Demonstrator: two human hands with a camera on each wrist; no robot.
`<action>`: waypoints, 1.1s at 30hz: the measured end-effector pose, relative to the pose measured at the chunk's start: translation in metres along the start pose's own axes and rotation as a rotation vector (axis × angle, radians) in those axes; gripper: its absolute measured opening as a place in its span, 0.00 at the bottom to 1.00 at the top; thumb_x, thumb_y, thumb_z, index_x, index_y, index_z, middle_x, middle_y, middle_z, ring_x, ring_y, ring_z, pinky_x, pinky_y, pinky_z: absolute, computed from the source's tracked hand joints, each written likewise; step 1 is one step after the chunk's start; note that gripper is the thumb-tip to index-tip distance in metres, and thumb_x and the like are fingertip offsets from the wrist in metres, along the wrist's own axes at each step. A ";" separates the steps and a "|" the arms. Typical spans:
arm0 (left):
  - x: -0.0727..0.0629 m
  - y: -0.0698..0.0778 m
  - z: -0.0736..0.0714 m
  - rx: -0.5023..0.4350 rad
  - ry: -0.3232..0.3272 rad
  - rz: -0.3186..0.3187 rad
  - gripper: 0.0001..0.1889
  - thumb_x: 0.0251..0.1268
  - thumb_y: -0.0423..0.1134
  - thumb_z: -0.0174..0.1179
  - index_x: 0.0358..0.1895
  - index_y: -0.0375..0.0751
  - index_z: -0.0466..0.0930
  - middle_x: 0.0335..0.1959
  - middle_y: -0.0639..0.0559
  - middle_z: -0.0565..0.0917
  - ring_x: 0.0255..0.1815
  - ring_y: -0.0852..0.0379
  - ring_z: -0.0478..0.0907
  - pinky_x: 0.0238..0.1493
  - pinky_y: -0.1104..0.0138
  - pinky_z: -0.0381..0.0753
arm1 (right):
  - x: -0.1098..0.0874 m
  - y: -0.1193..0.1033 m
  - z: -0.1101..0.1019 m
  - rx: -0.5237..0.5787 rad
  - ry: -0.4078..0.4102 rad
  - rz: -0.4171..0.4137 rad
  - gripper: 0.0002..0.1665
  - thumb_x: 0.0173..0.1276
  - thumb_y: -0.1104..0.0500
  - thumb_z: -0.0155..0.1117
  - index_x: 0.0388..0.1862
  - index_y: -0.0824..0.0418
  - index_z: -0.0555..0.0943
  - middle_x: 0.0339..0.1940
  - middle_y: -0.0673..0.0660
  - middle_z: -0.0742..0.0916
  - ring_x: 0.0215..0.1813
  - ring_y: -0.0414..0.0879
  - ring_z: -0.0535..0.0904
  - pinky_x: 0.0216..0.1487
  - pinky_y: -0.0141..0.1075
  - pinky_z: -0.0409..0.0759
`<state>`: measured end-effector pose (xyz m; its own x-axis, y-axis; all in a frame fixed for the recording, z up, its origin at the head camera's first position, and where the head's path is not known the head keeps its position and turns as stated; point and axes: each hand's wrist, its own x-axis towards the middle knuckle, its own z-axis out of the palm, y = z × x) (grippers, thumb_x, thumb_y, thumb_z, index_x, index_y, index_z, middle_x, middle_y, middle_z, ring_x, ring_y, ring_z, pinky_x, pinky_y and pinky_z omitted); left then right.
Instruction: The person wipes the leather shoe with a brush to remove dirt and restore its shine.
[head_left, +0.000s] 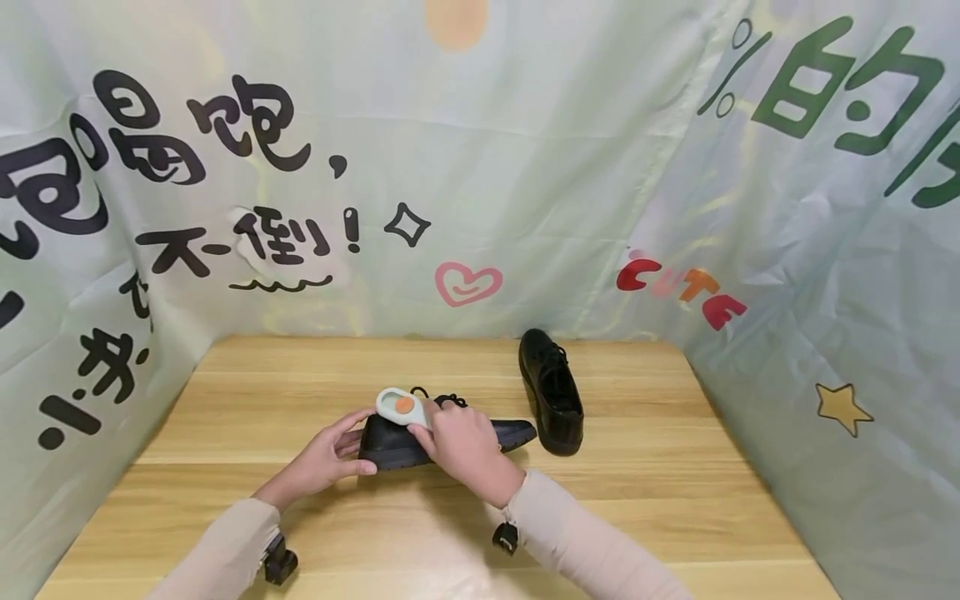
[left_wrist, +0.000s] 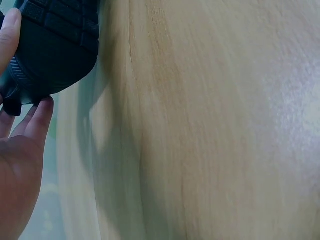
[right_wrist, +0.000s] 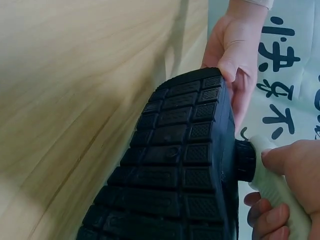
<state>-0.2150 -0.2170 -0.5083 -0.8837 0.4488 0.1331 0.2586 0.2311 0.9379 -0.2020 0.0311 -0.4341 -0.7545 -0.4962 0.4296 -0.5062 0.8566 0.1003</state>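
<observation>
A black lace-up shoe (head_left: 393, 442) is held on its side-facing edge above the wooden table, its treaded sole (right_wrist: 165, 145) showing in the right wrist view. My left hand (head_left: 330, 454) grips the shoe's left end, thumb near the sole and fingers on the far side. In my right hand (head_left: 468, 450) is a pale brush (head_left: 393, 406) with an orange oval on it, gripped by its handle. Its short black bristles (right_wrist: 245, 160) meet the shoe's upper in the right wrist view. The right hand hides part of the laces.
Another black lace-up shoe (head_left: 551, 392) stands upright farther back on the table (head_left: 300, 367), right of the held one. Printed cloth walls (head_left: 525, 167) enclose the table at the back and both sides.
</observation>
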 end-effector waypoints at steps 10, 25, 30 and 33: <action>-0.001 0.002 0.001 -0.001 -0.003 -0.016 0.46 0.51 0.37 0.72 0.72 0.29 0.55 0.72 0.26 0.54 0.65 0.30 0.65 0.63 0.54 0.71 | 0.006 -0.008 -0.006 -0.033 -0.032 0.006 0.26 0.67 0.38 0.59 0.49 0.56 0.82 0.23 0.52 0.83 0.20 0.43 0.78 0.11 0.33 0.70; -0.005 0.003 0.001 0.202 0.015 0.087 0.46 0.46 0.45 0.75 0.70 0.39 0.63 0.71 0.36 0.63 0.70 0.39 0.59 0.62 0.82 0.59 | -0.009 -0.047 -0.014 -0.157 0.033 -0.207 0.22 0.61 0.35 0.62 0.31 0.53 0.82 0.17 0.46 0.79 0.16 0.39 0.74 0.10 0.32 0.66; -0.006 0.005 0.001 0.238 0.042 0.094 0.46 0.44 0.46 0.76 0.69 0.39 0.65 0.70 0.36 0.65 0.69 0.41 0.61 0.62 0.81 0.58 | -0.005 -0.049 -0.017 -0.156 0.008 -0.188 0.22 0.61 0.34 0.62 0.30 0.51 0.81 0.16 0.46 0.78 0.16 0.39 0.73 0.11 0.32 0.66; -0.005 0.007 0.002 0.197 0.043 0.052 0.45 0.43 0.45 0.77 0.69 0.45 0.66 0.68 0.40 0.68 0.65 0.49 0.68 0.60 0.79 0.65 | -0.001 -0.048 -0.021 -0.140 -0.037 -0.168 0.23 0.62 0.34 0.61 0.30 0.52 0.81 0.16 0.47 0.78 0.16 0.40 0.74 0.10 0.32 0.66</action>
<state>-0.2080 -0.2156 -0.5033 -0.8820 0.4280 0.1973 0.3720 0.3751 0.8491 -0.1684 -0.0061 -0.4207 -0.6802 -0.6366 0.3635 -0.5653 0.7712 0.2927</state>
